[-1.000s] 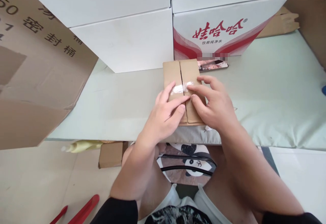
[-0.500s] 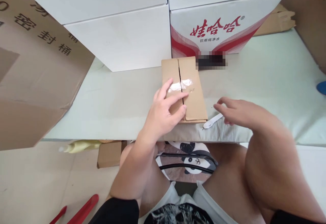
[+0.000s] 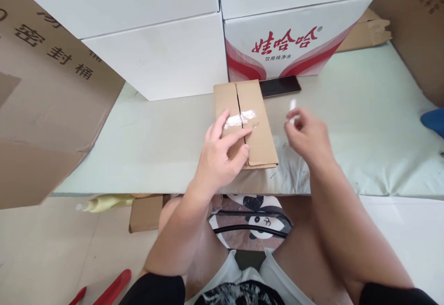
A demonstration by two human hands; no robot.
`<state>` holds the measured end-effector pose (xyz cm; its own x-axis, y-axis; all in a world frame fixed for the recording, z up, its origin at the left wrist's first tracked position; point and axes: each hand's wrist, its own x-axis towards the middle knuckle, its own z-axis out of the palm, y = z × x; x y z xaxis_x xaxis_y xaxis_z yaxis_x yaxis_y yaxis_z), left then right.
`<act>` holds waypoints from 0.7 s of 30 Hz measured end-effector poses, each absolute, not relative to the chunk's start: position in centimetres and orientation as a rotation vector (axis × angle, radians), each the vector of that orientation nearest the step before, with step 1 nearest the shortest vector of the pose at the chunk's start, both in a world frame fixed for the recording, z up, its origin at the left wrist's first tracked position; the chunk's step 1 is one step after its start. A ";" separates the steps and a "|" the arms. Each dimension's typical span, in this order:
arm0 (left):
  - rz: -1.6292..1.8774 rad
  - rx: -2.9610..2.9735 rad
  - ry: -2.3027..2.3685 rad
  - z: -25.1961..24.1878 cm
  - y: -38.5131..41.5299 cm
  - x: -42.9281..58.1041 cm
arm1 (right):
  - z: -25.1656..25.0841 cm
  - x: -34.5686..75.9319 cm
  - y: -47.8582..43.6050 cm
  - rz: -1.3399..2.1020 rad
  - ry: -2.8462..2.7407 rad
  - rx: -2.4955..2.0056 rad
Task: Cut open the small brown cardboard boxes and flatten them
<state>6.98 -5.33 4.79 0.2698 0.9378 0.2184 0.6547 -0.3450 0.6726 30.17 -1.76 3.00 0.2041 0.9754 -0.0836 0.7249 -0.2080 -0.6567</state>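
Observation:
A small brown cardboard box (image 3: 262, 145) lies on the covered table, its two top flaps meeting at a centre seam. Clear tape (image 3: 233, 121) crosses that seam. My left hand (image 3: 222, 150) rests on the box lid with fingers spread, holding nothing. To the right of the box, my right hand (image 3: 308, 131) is raised and closed around a slim white utility knife (image 3: 293, 105). Only the knife's upper end shows above my fingers; the rest is hidden, and its blade cannot be made out.
Behind the box stand stacked white cartons (image 3: 156, 59), one with red print (image 3: 284, 41). A black phone (image 3: 280, 86) lies against them. Large brown cartons (image 3: 52, 124) flank the left side, another (image 3: 416, 32) the right. A blue object (image 3: 433, 121) sits at the right edge.
My right hand has picked up the white utility knife from the table beside the box and lifted it away from the front edge. My left hand stays on the lid. The view has shifted slightly.

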 end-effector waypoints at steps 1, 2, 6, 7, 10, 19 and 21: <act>0.835 2.097 1.432 4.8 -5.4 7.0 | 3.5 30.3 -1.8 0.702 -1.416 -1.843; 0.837 2.099 1.431 4.7 -5.4 7.1 | 4.0 30.3 -1.8 0.730 -1.284 -1.673; 0.857 2.109 1.435 4.5 -5.4 7.2 | 6.2 29.0 -2.0 0.712 -1.084 -1.225; 0.864 2.119 1.431 4.5 -5.3 7.2 | 6.7 28.3 -2.2 0.660 -1.069 -1.172; 0.875 2.159 1.408 4.4 -5.3 7.2 | 7.6 26.1 -2.8 0.643 -1.056 -1.016; 0.869 2.227 1.395 4.5 -5.5 7.3 | 7.1 23.5 -3.9 0.862 -1.139 -1.009; 0.878 2.224 1.391 4.6 -5.5 7.3 | 6.9 23.3 -4.0 0.791 -1.205 -1.096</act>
